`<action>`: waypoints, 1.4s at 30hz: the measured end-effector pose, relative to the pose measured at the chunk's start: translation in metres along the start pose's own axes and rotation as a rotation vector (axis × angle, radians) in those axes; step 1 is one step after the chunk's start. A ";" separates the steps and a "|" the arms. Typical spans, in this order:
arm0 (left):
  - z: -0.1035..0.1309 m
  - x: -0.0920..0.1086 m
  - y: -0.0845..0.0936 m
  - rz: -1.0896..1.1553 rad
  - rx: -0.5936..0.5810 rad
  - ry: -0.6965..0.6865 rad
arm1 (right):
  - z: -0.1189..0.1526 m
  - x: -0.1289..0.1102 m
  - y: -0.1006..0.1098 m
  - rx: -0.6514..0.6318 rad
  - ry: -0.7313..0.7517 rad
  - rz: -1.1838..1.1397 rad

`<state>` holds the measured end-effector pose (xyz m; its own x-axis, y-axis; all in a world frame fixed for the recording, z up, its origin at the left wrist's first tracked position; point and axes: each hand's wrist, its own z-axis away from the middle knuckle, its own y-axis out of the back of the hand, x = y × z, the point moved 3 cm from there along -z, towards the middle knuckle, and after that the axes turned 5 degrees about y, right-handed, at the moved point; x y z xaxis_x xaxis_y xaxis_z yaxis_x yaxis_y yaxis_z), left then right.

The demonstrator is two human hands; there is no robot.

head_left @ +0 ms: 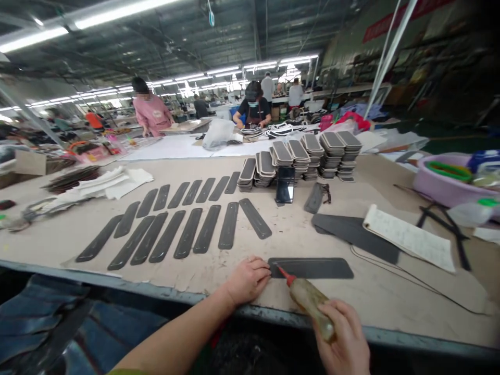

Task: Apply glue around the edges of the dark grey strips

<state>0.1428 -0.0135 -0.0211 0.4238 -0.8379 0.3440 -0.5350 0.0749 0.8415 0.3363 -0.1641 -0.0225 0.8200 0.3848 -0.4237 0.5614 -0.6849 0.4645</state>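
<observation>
My right hand [344, 338] grips a small glue bottle [310, 300] with a red nozzle. The nozzle tip touches the left end of a dark flat strip [312, 267] lying crosswise near the table's front edge. My left hand [248, 279] rests on the table with curled fingers, pressing that same end of the strip. Left of it, several similar dark strips [183, 229] lie side by side in two rows on the brown paper table cover [297, 234].
Stacks of strips [308, 156] and a black phone [285, 185] stand at mid table. A dark sheet with a written paper [410, 237] lies right, a purple basin [445, 182] further right. White cloth pieces [105, 183] lie left. Other people work at the far tables.
</observation>
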 end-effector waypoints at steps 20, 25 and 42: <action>0.000 0.000 0.000 0.017 0.013 -0.005 | 0.002 -0.021 0.004 -0.132 -0.056 -0.046; 0.000 0.000 -0.001 0.035 0.017 0.014 | 0.007 -0.012 0.019 -0.088 -0.093 0.034; -0.002 -0.005 -0.003 0.038 0.046 -0.027 | 0.014 0.037 0.068 0.142 -0.161 0.439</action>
<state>0.1434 -0.0086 -0.0245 0.3832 -0.8492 0.3633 -0.5835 0.0823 0.8079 0.4032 -0.2053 -0.0167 0.9418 -0.0524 -0.3321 0.1366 -0.8429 0.5204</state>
